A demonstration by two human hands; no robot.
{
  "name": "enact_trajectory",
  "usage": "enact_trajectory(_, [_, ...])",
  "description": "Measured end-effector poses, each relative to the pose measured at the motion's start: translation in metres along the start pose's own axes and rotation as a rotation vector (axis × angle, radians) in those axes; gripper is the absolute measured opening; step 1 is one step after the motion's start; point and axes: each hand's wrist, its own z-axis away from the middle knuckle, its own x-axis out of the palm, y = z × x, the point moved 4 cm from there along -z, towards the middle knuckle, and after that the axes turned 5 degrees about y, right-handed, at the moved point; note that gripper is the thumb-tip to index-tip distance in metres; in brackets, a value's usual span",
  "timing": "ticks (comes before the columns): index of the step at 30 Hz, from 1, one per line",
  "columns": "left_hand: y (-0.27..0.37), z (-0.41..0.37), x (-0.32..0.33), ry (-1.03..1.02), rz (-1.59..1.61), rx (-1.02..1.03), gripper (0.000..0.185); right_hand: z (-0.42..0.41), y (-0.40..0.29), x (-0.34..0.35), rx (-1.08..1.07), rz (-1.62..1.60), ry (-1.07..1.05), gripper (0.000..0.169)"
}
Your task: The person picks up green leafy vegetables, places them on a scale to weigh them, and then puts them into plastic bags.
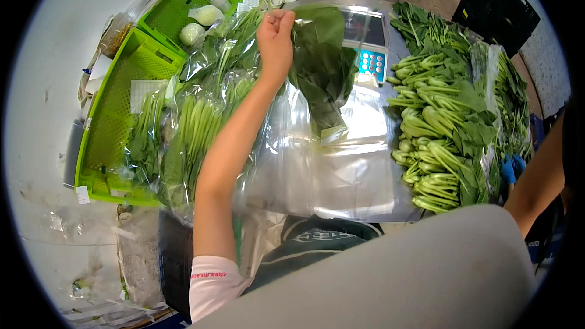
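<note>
My left hand is pinched shut on the upper edge of a clear plastic bag with leafy greens. Dark leaves fill that bag, and a pale label shows near its lower end. It hangs over the metal tabletop, in front of a weighing scale with a blue keypad. Left of my forearm lie several bagged bunches of greens, stems showing through the plastic. Loose bunches of green-stemmed leafy vegetables are piled at the right. My right hand is out of view; part of that arm shows at the right rim.
Green plastic crates stand at the left; the farther one holds netted round produce. Blue-gloved hands of another person are beyond the right-hand pile. A black crate stands at the far right. A grey sleeve blocks the lower foreground.
</note>
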Motion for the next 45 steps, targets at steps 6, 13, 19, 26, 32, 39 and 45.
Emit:
enact_trajectory(6, [-0.056,-0.088,-0.048,0.307,0.079,-0.26,0.024,0.244,0.057,0.061,0.838,0.397,-0.317,0.013])
enact_trajectory(13, [0.089,-0.186,-0.123,0.036,-0.059,-0.017,0.019,0.31,0.062,0.086,0.484,0.473,-0.692,0.042])
enact_trajectory(19, [0.073,-0.092,-0.374,-0.031,-0.773,-0.209,0.031,0.371,0.089,0.07,1.021,0.526,-0.183,0.055])
enact_trajectory(26, [0.024,-0.001,-0.465,-0.155,-1.327,-0.38,0.05,0.419,0.102,0.11,1.185,0.3,-0.464,0.038])
enact_trajectory(32, [-0.061,0.015,-0.382,-0.468,-1.94,-0.442,0.068,0.337,0.091,0.077,0.757,0.569,-0.686,0.032])
enact_trajectory(39, [-0.089,0.053,-0.018,-0.712,-0.736,-0.108,0.056,0.237,0.108,-0.053,0.509,0.822,-0.433,0.032])
enact_trajectory(45, [-0.143,0.196,0.255,-1.437,-0.86,0.695,0.105,0.287,0.156,-0.102,0.591,0.734,-0.774,0.03])
